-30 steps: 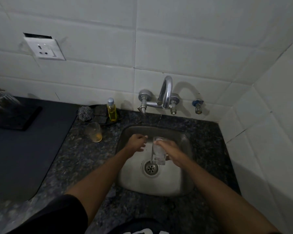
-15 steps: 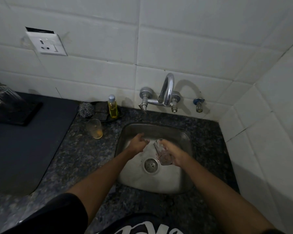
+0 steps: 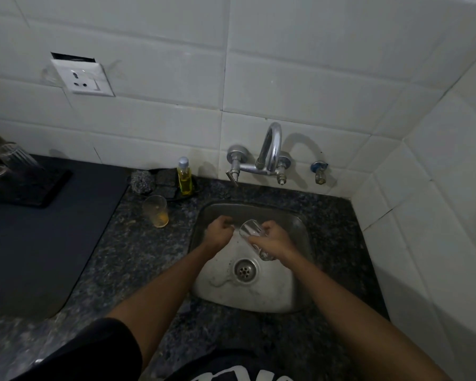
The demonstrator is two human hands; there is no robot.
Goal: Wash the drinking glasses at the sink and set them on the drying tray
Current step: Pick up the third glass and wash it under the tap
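Clear glass over the sink, above and right of the drain. Right hand grip wrapped round its lower body. Glass tilted, long axis diagonal: open mouth points up-left toward the left hand, base points down-right toward the wrist. Left hand just beside the rim, fingers curled into a fist; cannot tell if it touches the rim or holds anything. Tap on the tiled wall behind the sink. Second glass with orange residue stands upright on the dark stone surface, left of the sink. Soap bottle and scrubber behind it. Black drying tray far left, ribbed glass on it.
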